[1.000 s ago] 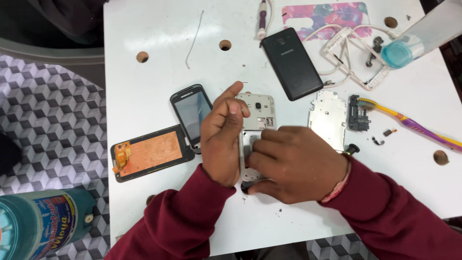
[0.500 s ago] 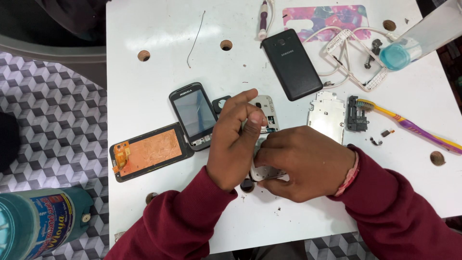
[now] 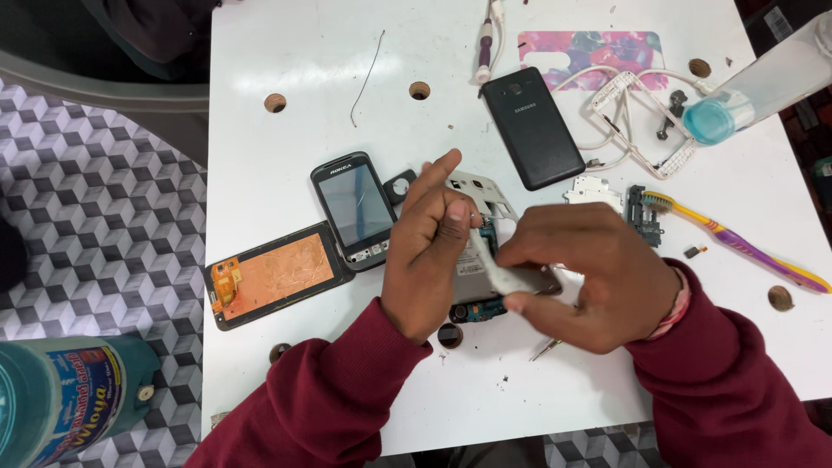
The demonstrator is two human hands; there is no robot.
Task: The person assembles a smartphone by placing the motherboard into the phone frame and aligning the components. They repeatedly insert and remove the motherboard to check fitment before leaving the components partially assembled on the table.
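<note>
Left hand [image 3: 426,251]: closed on the upper left of the opened phone [image 3: 478,260], thumb pressed on its frame, index finger stretched out above it.
Right hand [image 3: 582,276]: pinching a pale flat strip [image 3: 503,276] between thumb and fingers, right over the opened phone.
Opened phone: flat near the middle of the white table [image 3: 286,61], silver frame and circuit board showing, half hidden under both hands.
Phones counted: three; the opened one, a small grey one with its screen up [image 3: 355,206] just left of the left hand, a black one lying back up [image 3: 532,128] further up the table.
Loose screen panel [image 3: 276,276]: one, orange-brown face, black rim, lower left, touching the small grey phone.
Bottles: two; a teal one with a blue and red printed label [image 3: 65,412] beyond the table's lower left corner, a clear one with a light blue cap [image 3: 763,87] lying at the upper right.
Patterned case [image 3: 589,48]: one, pink and blue, at the top edge.
Toothbrush [image 3: 737,243]: one, yellow and purple, right of the hands.
White frame [image 3: 641,121]: one, empty, beside the clear bottle.
</note>
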